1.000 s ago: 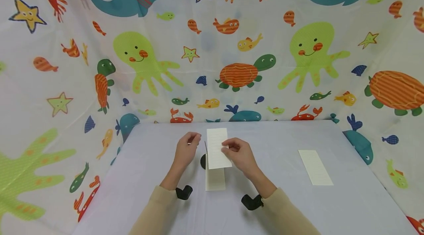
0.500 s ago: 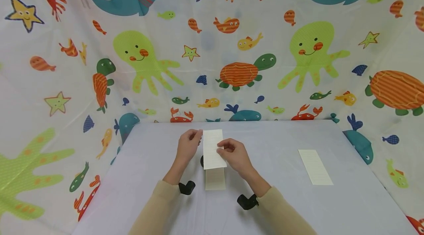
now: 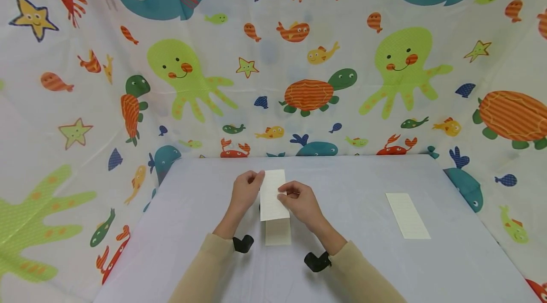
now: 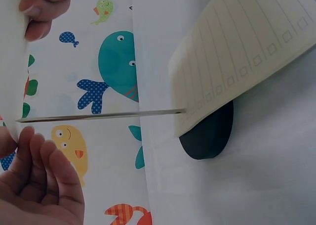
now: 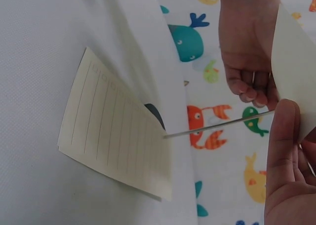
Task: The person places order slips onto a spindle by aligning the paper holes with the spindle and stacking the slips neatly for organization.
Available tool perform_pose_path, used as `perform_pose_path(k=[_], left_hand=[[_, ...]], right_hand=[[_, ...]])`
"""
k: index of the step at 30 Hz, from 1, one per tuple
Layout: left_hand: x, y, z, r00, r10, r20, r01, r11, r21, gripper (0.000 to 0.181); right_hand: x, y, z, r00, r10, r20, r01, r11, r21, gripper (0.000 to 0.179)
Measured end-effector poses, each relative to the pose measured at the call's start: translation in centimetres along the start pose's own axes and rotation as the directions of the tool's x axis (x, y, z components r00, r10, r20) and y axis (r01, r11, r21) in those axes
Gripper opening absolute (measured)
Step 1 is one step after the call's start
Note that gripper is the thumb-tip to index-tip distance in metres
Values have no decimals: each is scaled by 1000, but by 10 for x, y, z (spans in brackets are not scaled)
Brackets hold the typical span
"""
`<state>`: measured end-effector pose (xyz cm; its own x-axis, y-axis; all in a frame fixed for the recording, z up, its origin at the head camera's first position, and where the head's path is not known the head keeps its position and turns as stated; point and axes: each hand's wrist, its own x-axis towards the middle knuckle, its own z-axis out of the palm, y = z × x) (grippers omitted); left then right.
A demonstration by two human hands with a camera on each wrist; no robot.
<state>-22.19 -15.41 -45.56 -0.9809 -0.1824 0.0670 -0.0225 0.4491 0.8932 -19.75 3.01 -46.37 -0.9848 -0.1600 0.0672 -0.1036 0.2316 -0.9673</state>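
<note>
A cream sheet of lined notepaper (image 3: 272,198) is held up between both hands. My left hand (image 3: 247,191) pinches its left edge near the top, and my right hand (image 3: 303,203) pinches its right edge with thumb and fingers. Below it, a thin metal spike (image 4: 103,117) rises from the round black base (image 4: 210,133) of a paper spike holder. The tip stands right at the held sheet, beside my left fingertips in the left wrist view. Another lined sheet (image 5: 113,131) is pierced by the spike low down and lies tilted over the base, mostly covering it.
Off to the right, another lined sheet (image 3: 408,215) lies flat on the white-covered table (image 3: 350,184). A curtain (image 3: 273,65) printed with sea animals hangs behind the table and along its sides. Each wrist wears a small black camera mount (image 3: 318,261).
The held sheet has moved left and slightly down, over the spike. My left hand has gone from being apart from it to pinching its edge; my right hand has shifted left with it.
</note>
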Motion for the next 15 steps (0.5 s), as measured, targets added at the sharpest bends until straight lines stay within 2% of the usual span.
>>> perform_pose_path(k=[15], left_hand=[[4, -2, 1, 1000, 5, 13, -4, 1000, -19, 36]], right_hand=[[-1, -1, 0, 1000, 14, -4, -14, 999, 30, 15]])
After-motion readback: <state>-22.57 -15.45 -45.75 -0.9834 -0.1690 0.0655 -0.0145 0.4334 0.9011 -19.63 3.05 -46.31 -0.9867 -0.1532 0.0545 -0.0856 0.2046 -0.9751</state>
